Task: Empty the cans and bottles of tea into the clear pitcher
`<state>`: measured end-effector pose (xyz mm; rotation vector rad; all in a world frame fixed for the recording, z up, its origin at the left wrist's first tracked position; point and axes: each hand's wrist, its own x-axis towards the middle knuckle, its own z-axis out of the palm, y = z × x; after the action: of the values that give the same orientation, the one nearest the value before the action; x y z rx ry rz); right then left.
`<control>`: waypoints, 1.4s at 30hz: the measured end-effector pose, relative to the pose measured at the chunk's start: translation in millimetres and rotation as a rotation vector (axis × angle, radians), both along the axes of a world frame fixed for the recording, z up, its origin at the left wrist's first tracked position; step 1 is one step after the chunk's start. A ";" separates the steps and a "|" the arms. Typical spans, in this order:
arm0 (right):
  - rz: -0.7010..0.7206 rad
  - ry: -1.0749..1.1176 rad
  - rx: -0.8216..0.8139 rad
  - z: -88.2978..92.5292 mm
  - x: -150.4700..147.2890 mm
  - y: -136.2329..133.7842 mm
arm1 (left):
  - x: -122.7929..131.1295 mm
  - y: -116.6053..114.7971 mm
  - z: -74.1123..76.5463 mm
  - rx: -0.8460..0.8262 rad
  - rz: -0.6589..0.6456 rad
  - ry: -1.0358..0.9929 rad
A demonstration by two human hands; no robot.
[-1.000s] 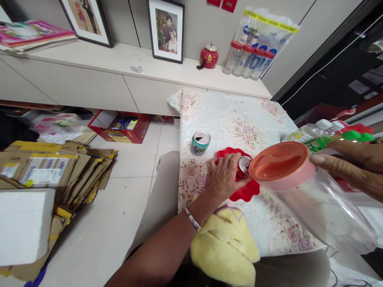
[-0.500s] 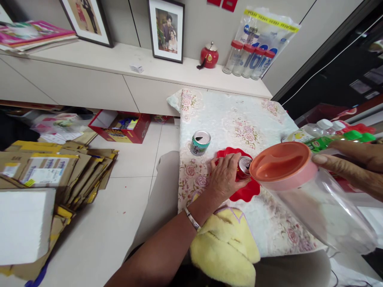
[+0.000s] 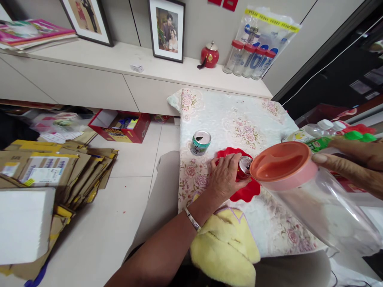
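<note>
My left hand [image 3: 226, 175] is closed around a red drink can [image 3: 243, 166], whose open top leans to the right. Below it lies a red wavy-rimmed dish [image 3: 249, 191]. At the right, my right hand [image 3: 353, 163] grips a clear plastic pitcher [image 3: 326, 207], thumb by its lid. The pitcher is tipped with its orange lid [image 3: 279, 161] toward the can's top; whether they touch I cannot tell. A green and silver can [image 3: 200, 142] stands opened on the flowered tablecloth [image 3: 224, 111]. Near my left wrist a yellow towel [image 3: 224, 251] hangs at the table's front edge.
Bottles with green caps [image 3: 353, 135] stand at the right of the table. A white cabinet [image 3: 95, 79] behind carries photo frames, a red jar [image 3: 210, 55] and red-lidded glass bottles [image 3: 248, 59]. Flattened cardboard [image 3: 86, 171] and a red box [image 3: 119, 125] are on the floor at left.
The pitcher's lower end has shifted slightly to the right. My left hand and both cans have stayed in place.
</note>
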<state>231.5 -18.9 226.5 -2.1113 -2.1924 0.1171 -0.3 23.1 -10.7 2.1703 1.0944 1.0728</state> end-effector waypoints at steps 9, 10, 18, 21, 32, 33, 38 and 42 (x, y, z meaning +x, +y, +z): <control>-0.022 -0.007 -0.070 2.1 -2.4 2.1 | 1.3 -0.7 -2.5 0.049 0.030 0.015; -0.023 -0.010 -0.072 2.6 -3.3 2.3 | 1.4 -0.6 -2.5 0.050 0.030 0.017; -0.056 -0.042 -0.075 4.3 -3.7 2.5 | 1.0 -0.6 -1.9 0.044 0.029 0.032; -0.061 -0.060 -0.075 4.5 -3.4 4.0 | 0.5 -0.8 -0.3 0.032 0.027 0.031; -0.062 -0.054 -0.069 6.4 -7.0 3.4 | 1.1 -1.0 -2.2 0.058 0.032 0.032; -0.060 -0.056 -0.070 6.1 -6.9 3.3 | 1.2 -0.9 -2.3 0.061 0.033 0.031; -0.057 -0.058 -0.075 5.3 -6.7 3.1 | 1.7 -0.8 -2.6 0.085 0.041 0.023; -0.059 -0.037 -0.089 4.8 -6.1 3.6 | 1.9 -0.9 -3.4 0.074 0.040 0.026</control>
<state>225.4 -15.2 231.2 -2.2406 -2.1816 0.1759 1.6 22.2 -14.1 2.2343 1.1306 1.1230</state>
